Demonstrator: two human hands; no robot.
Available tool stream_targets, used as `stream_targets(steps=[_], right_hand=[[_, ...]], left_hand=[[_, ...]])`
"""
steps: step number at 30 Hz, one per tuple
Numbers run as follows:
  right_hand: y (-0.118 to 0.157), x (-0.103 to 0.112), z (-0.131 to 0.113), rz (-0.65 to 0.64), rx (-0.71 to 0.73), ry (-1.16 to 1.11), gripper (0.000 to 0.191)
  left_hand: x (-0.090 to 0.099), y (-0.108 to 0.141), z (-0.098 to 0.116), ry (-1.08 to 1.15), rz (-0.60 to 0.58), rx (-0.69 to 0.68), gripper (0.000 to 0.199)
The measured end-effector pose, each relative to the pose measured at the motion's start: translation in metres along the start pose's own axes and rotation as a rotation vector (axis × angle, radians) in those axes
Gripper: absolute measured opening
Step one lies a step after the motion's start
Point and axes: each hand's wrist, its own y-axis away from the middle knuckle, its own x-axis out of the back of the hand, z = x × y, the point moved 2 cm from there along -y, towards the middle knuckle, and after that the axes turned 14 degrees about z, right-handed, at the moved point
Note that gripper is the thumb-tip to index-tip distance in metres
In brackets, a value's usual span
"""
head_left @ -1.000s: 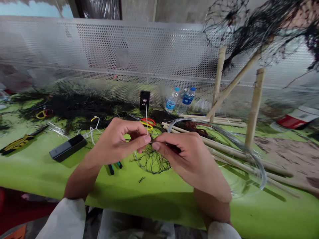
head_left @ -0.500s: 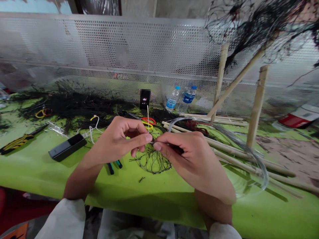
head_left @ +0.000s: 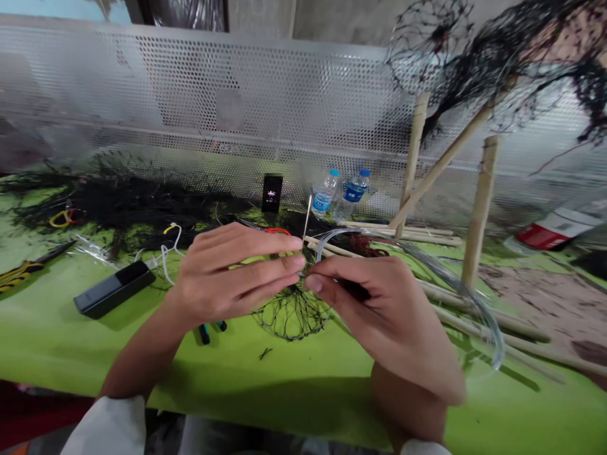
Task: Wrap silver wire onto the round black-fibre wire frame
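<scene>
My left hand [head_left: 232, 268] is closed at the fingertips on a thin, pale stick [head_left: 308, 218], which stands up from them and tilts right. Its fingers are fairly straight and pressed together. Close beside it, my right hand [head_left: 386, 309] pinches thumb against forefinger; what lies in the pinch is too small to make out. Just below both hands a round piece of black knotted netting [head_left: 294, 316] spreads over the green table, its gathered top close under the fingertips. Behind my right hand runs a coil of clear plastic line [head_left: 490, 316].
A dark box [head_left: 114, 291] with a white cable and yellow-black pliers [head_left: 21, 275] lie left. Black netting [head_left: 123, 199] is heaped behind. A phone [head_left: 272, 193], two water bottles [head_left: 325, 193] and a perforated metal panel [head_left: 190, 95] stand beyond. Wooden poles [head_left: 478, 215] rise on the right.
The stick has swung from nearly upright to a rightward tilt. My left fingers have straightened and come together over it. My right hand keeps its pinch; the view has shifted slightly.
</scene>
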Motion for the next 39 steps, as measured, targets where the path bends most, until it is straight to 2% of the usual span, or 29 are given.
stream_targets(steps=[4, 7, 10, 12, 14, 18, 20, 22, 23, 26, 28, 30, 33, 36, 39], right_hand=[[-0.001, 0.002, 0.0, 0.031, 0.016, 0.025, 0.027], [-0.002, 0.002, 0.001, 0.038, 0.031, 0.042, 0.029], [-0.002, 0.002, 0.001, 0.027, 0.035, 0.041, 0.026], [-0.002, 0.002, 0.001, 0.02, 0.032, 0.031, 0.026], [-0.003, 0.001, 0.002, 0.011, 0.024, 0.015, 0.026], [-0.005, 0.0, 0.003, -0.01, 0.01, -0.007, 0.026], [-0.005, 0.0, 0.003, -0.016, -0.004, -0.014, 0.026], [-0.005, 0.0, 0.003, -0.031, -0.02, -0.023, 0.026], [-0.004, 0.001, 0.003, -0.043, -0.025, -0.027, 0.027], [-0.002, 0.002, 0.0, -0.087, -0.014, -0.047, 0.03], [0.0, 0.002, -0.003, -0.101, -0.005, -0.058, 0.032], [0.001, 0.002, -0.004, -0.098, -0.007, -0.067, 0.034], [0.001, 0.0, -0.003, -0.095, -0.008, -0.062, 0.032], [0.0, -0.002, -0.002, -0.098, 0.011, -0.032, 0.029], [-0.001, -0.004, -0.001, -0.105, 0.023, -0.022, 0.031]], left_hand=[[0.0, -0.001, -0.002, -0.13, -0.069, -0.101, 0.023], [-0.003, 0.002, -0.002, -0.149, -0.112, -0.062, 0.026], [-0.006, 0.004, -0.001, -0.036, -0.141, 0.092, 0.021], [-0.006, 0.003, 0.0, 0.079, -0.138, 0.222, 0.011], [-0.006, 0.001, 0.002, 0.147, -0.183, 0.378, 0.005], [-0.002, -0.003, 0.004, 0.185, -0.346, 0.693, 0.012], [-0.001, -0.003, 0.001, 0.206, -0.391, 0.748, 0.016], [-0.001, -0.001, -0.003, 0.24, -0.397, 0.671, 0.011], [-0.001, -0.001, -0.004, 0.248, -0.386, 0.58, 0.008], [0.0, 0.002, -0.001, 0.177, -0.305, 0.197, 0.017], [0.003, 0.002, 0.007, 0.082, -0.229, 0.055, 0.016], [0.006, 0.001, 0.015, 0.002, -0.179, 0.083, 0.013], [0.009, -0.003, 0.02, -0.028, -0.19, 0.115, 0.022], [0.009, -0.003, 0.011, 0.016, -0.208, -0.004, 0.011], [0.007, 0.002, -0.003, 0.046, -0.164, -0.002, 0.007]])
